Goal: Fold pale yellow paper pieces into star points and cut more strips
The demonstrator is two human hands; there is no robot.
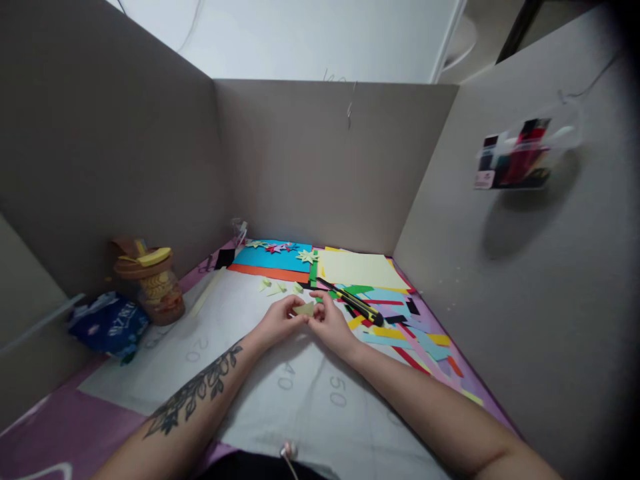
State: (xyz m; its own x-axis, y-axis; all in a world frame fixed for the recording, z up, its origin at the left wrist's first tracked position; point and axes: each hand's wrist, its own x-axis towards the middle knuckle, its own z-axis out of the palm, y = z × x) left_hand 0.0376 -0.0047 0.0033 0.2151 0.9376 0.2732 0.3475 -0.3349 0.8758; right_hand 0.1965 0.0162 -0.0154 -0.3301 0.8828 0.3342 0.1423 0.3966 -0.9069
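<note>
Both hands meet over the middle of the white mat. My left hand (279, 321) pinches one side of a small piece of pale yellow-green folded paper (304, 309). On its other side, my right hand (330, 323) grips the same piece between thumb and fingers. Just beyond the hands lie several small folded pale green paper pieces (277, 289). A black and yellow utility knife (356, 303) rests on coloured paper strips right beside my right hand. Finished-looking folded paper stars (307, 256) sit farther back near blue sheets.
Coloured paper strips (425, 343) spread over the right side. Pale yellow sheets (357, 269) and a blue sheet (245, 258) lie at the back. At left stand a lidded cup (163, 297) and a blue packet (107, 327). Grey panels (330, 167) enclose the table.
</note>
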